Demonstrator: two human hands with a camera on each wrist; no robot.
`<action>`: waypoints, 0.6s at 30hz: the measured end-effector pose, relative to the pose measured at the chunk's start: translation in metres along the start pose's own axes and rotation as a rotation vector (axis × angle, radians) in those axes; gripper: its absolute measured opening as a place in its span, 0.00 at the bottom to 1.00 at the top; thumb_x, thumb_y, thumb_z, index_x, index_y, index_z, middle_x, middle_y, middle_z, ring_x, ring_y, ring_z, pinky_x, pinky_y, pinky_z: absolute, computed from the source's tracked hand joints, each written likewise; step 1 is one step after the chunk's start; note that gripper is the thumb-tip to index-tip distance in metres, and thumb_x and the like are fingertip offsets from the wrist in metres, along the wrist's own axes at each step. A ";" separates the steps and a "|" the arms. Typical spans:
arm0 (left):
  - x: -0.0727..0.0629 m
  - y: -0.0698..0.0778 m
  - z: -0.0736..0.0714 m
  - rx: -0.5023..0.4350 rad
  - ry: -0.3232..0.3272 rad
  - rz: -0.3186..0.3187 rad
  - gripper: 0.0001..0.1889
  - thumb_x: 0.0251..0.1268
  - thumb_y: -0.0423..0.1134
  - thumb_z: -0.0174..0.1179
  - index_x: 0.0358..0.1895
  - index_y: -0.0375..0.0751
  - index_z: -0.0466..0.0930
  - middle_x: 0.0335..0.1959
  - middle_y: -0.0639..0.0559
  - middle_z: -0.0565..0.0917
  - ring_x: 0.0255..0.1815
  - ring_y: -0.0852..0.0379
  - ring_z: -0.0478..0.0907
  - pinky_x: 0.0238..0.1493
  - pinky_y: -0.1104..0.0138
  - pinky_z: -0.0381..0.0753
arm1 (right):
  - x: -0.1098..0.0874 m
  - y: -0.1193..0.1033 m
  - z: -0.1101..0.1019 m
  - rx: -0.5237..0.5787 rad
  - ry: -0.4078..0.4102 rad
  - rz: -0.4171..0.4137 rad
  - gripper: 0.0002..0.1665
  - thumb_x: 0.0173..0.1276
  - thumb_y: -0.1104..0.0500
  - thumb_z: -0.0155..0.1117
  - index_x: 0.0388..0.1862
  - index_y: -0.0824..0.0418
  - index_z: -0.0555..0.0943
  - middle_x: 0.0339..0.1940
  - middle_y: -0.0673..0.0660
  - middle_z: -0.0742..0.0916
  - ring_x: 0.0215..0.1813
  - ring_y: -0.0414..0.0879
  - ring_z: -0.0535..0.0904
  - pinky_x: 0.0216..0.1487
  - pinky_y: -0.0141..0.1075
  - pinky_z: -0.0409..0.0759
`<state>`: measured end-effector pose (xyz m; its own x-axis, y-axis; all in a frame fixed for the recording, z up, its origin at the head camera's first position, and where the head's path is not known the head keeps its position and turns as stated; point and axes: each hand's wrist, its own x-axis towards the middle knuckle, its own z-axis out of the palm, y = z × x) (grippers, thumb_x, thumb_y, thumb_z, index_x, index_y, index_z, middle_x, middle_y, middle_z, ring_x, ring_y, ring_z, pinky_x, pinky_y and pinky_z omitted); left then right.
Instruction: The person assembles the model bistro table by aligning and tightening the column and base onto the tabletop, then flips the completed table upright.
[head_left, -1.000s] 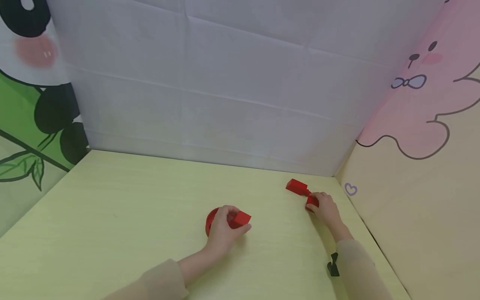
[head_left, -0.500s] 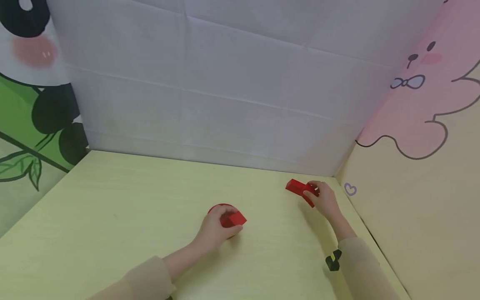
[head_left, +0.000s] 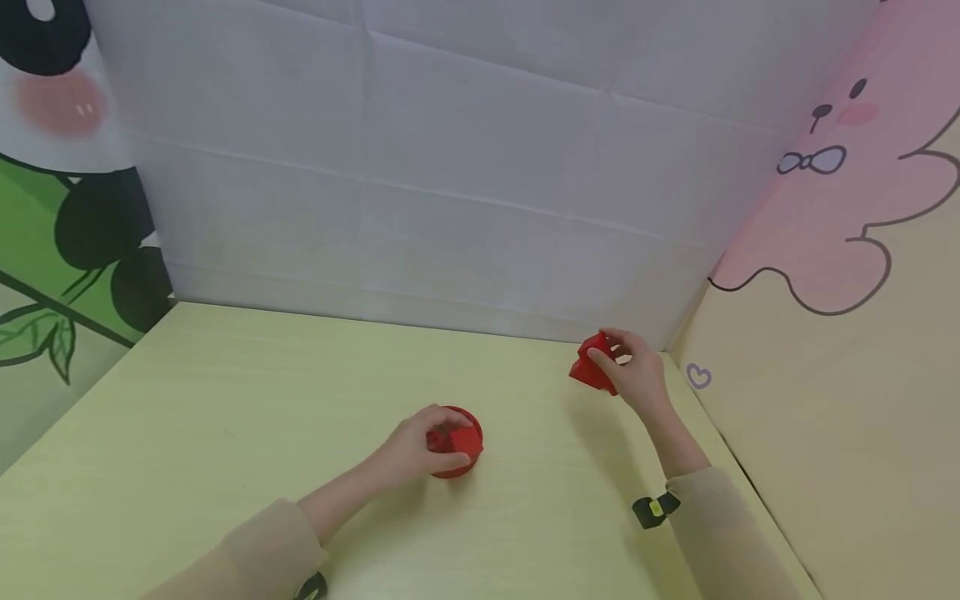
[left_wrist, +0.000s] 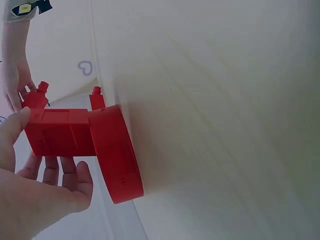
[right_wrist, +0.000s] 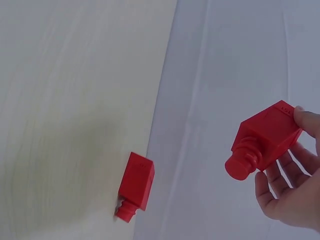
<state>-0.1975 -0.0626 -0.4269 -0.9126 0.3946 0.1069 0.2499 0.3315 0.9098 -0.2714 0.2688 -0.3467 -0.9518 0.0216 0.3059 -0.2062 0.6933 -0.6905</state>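
Note:
In the left wrist view my left hand holds a red piece, a rectangular block joined to a round, rimmed disc. The thumb lies on one side of the block and the fingers on the other. From the head view, the left hand is low over the table's middle, with the disc under the block. My right hand pinches a red block with a stepped round knob by its end, raised above the table. A second red knobbed block lies on the table below it.
A pale yellow table runs back to a white sheet wall. A pink cartoon animal decorates the right side wall, and a green and black cartoon the left. Black wrist devices hang beneath the sleeves.
My right hand has lifted its knobbed block up and away from the front, turning it. The left hand has shifted left and tilted its piece, bringing the disc beneath the block.

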 end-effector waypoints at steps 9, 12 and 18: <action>0.002 -0.003 -0.020 0.053 -0.151 0.020 0.19 0.54 0.45 0.68 0.49 0.55 0.76 0.49 0.56 0.77 0.50 0.53 0.74 0.51 0.59 0.78 | -0.016 -0.033 0.010 0.214 0.017 0.009 0.29 0.60 0.47 0.68 0.58 0.56 0.75 0.47 0.58 0.81 0.40 0.55 0.80 0.37 0.37 0.83; 0.004 -0.004 -0.026 0.045 -0.201 0.035 0.18 0.55 0.45 0.68 0.50 0.54 0.76 0.48 0.56 0.77 0.50 0.53 0.74 0.52 0.59 0.77 | -0.021 -0.043 0.015 0.272 0.012 0.029 0.28 0.60 0.48 0.69 0.57 0.55 0.76 0.47 0.57 0.81 0.40 0.53 0.81 0.39 0.35 0.82; 0.006 -0.008 -0.037 -0.002 -0.283 0.066 0.18 0.58 0.42 0.65 0.52 0.53 0.76 0.51 0.55 0.77 0.49 0.52 0.75 0.49 0.62 0.78 | -0.034 -0.058 0.027 0.395 -0.032 0.067 0.27 0.60 0.51 0.69 0.58 0.54 0.75 0.49 0.57 0.82 0.45 0.50 0.80 0.44 0.32 0.80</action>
<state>-0.2175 -0.0948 -0.4183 -0.7676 0.6391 0.0497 0.3046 0.2953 0.9055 -0.2337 0.2086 -0.3350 -0.9713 0.0308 0.2357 -0.2091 0.3609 -0.9089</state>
